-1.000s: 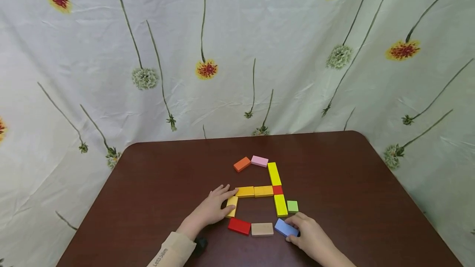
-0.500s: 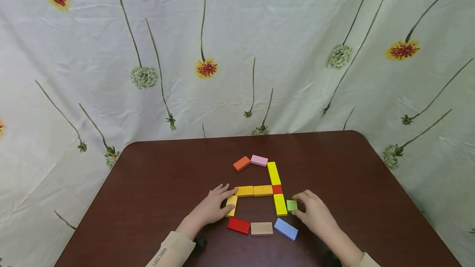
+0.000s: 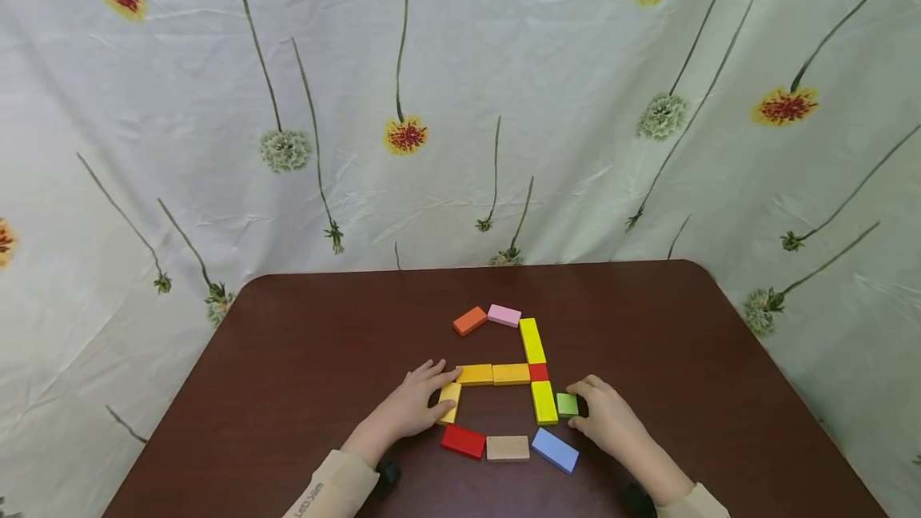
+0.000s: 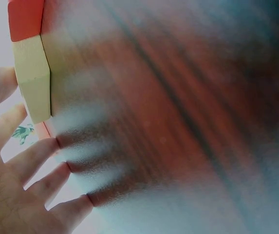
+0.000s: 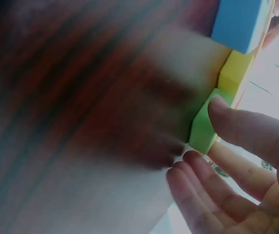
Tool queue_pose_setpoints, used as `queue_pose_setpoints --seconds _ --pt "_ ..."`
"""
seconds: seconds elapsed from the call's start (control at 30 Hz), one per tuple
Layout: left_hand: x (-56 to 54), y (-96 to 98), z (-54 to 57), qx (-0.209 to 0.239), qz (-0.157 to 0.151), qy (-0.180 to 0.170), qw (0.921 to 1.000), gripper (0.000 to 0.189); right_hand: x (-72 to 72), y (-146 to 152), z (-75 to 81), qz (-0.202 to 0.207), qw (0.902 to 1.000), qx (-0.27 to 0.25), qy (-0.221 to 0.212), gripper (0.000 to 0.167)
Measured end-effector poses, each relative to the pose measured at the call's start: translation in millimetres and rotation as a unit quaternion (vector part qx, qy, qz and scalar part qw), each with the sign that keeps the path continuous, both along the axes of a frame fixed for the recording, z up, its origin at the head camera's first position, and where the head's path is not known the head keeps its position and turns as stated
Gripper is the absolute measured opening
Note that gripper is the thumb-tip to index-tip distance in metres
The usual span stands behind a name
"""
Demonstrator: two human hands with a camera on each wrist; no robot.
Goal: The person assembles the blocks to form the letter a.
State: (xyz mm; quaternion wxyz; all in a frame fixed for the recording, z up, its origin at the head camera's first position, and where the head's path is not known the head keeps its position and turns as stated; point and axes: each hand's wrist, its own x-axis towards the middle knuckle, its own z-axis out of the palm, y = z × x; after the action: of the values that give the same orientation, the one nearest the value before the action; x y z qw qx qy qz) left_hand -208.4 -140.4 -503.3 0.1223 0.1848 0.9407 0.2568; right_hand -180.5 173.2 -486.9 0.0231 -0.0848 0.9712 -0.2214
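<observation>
My left hand (image 3: 406,406) rests with its fingers spread, thumb and index finger touching the pale yellow block (image 3: 449,404). In the left wrist view this block (image 4: 34,78) lies beside a red one (image 4: 26,19). My right hand (image 3: 612,418) pinches the small green block (image 3: 567,405) between thumb and index finger. That block lies on the table just right of the lower bright yellow block (image 3: 544,403). The right wrist view shows the thumb against the green block (image 5: 205,124), while the other fingers are loosely curled beneath.
The brown table (image 3: 324,342) bears a block outline: orange (image 3: 470,320), pink (image 3: 504,315), upper yellow (image 3: 532,340), small red (image 3: 538,372), two amber blocks (image 3: 492,375), larger red (image 3: 464,441), beige (image 3: 508,448) and blue (image 3: 555,451). A flowered cloth (image 3: 460,62) hangs behind.
My right hand has let go of the blue block and moved up to the green block, which it now pinches. The left hand stays in place.
</observation>
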Motion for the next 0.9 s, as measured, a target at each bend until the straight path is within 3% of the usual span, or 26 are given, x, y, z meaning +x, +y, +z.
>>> queue_pose_setpoints --seconds 0.37,0.6,0.73,0.9 --pt "-0.5 1.1 -0.4 -0.007 0.009 -0.007 0.9999 0.056 -2.8 2 -0.4 -0.012 0.9998 -0.007 0.017 0.03" --pt "-0.6 1.3 2.0 -0.003 0.008 0.005 1.0 0.054 -4.6 0 10.8 -0.024 0.9983 -0.037 0.037 0.031" --pt "-0.2 1.8 2.7 -0.001 0.007 0.003 1.0 0.054 -4.8 -12 21.0 -0.001 0.9974 -0.056 0.047 0.031" --pt "0.6 2.4 2.9 -0.003 0.01 0.001 0.9999 0.054 -7.0 -29 23.9 0.063 0.9963 -0.045 0.037 0.031"
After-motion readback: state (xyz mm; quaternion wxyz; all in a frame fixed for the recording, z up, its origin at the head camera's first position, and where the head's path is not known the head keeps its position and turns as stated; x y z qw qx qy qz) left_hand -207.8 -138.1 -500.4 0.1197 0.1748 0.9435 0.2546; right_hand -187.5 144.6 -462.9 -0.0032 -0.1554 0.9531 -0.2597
